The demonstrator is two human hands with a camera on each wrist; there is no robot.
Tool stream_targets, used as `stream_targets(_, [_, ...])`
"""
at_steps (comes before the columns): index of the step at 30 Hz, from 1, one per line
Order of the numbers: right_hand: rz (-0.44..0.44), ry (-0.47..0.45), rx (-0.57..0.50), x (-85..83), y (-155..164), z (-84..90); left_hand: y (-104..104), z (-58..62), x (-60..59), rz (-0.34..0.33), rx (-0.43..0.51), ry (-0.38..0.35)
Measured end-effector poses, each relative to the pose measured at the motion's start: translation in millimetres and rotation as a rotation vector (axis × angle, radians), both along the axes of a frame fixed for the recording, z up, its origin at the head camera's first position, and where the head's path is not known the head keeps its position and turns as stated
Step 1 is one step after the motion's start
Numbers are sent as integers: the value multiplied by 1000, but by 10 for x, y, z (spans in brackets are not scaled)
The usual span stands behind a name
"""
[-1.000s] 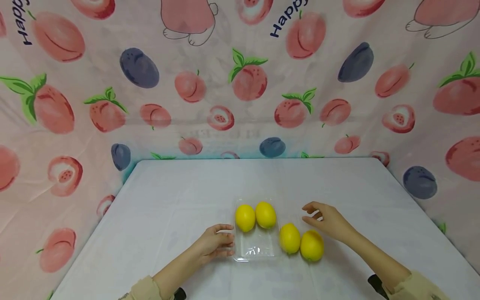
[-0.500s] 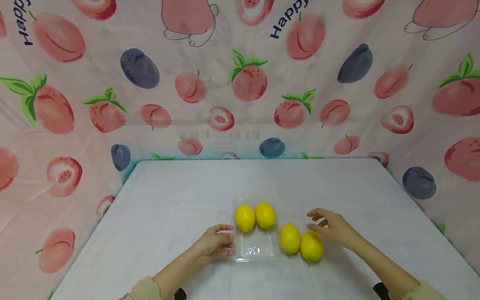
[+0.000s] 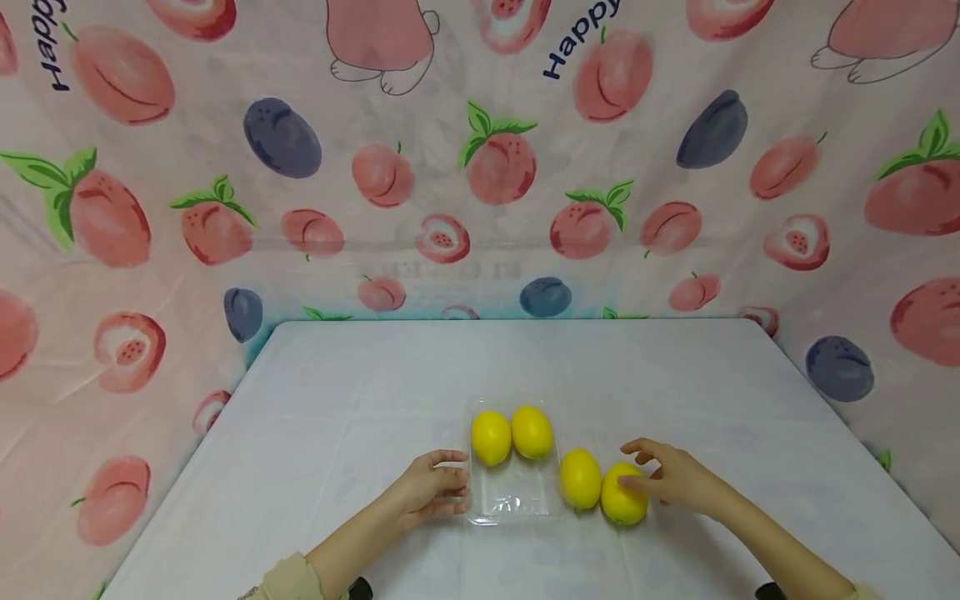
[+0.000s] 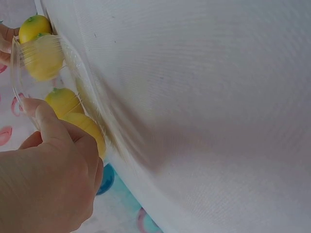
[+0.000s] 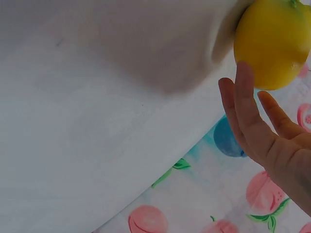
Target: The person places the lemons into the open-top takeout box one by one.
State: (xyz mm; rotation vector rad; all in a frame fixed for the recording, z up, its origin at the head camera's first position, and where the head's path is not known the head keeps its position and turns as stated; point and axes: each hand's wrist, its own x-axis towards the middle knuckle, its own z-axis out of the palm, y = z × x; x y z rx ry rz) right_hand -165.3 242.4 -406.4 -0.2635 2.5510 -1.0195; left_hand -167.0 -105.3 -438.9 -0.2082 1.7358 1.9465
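A clear plastic tray (image 3: 510, 496) lies on the white table, with two yellow lemons, the left one (image 3: 491, 438) and the right one (image 3: 532, 432), in its far half. My left hand (image 3: 431, 487) holds the tray's left rim; in the left wrist view its thumb and fingers (image 4: 51, 124) are at that rim. Two more lemons sit right of the tray, the inner lemon (image 3: 580, 479) and the outer lemon (image 3: 627, 504), side by side. My right hand (image 3: 678, 477) is at the outer lemon, fingers spread around its far right side. In the right wrist view the fingertips reach the lemon (image 5: 272, 43); firm contact cannot be told.
The white-covered table (image 3: 337, 392) extends around the tray, its far edge meeting a fruit-print cloth (image 3: 450, 192) that hangs behind and at both sides. Dark wrist straps show at the bottom of the head view.
My right hand has come down and nearer to me, from beyond the outer lemon to beside it, its thumb now over the lemon. The left hand, tray and lemons stay put.
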Motion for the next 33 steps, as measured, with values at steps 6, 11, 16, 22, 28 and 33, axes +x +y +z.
stream_targets(6, [2,-68,-31,31,16,-67,-11,-12,5,-12,5,3])
stream_targets(11, [23,-118,-111,26,36,-117,-13,-27,6,-12,9,1])
stream_targets(16, [25,-174,-185,1,44,-142,-12,-25,6,-11,7,4])
stream_targets(22, [5,-208,-203,-18,45,-160,-14,-12,8,-18,7,4])
stream_targets(28, [1,-210,-205,-30,77,-150,-9,13,13,-17,9,6])
stream_targets(33, [-1,-209,-217,-34,102,-143,-5,20,11,-12,5,6])
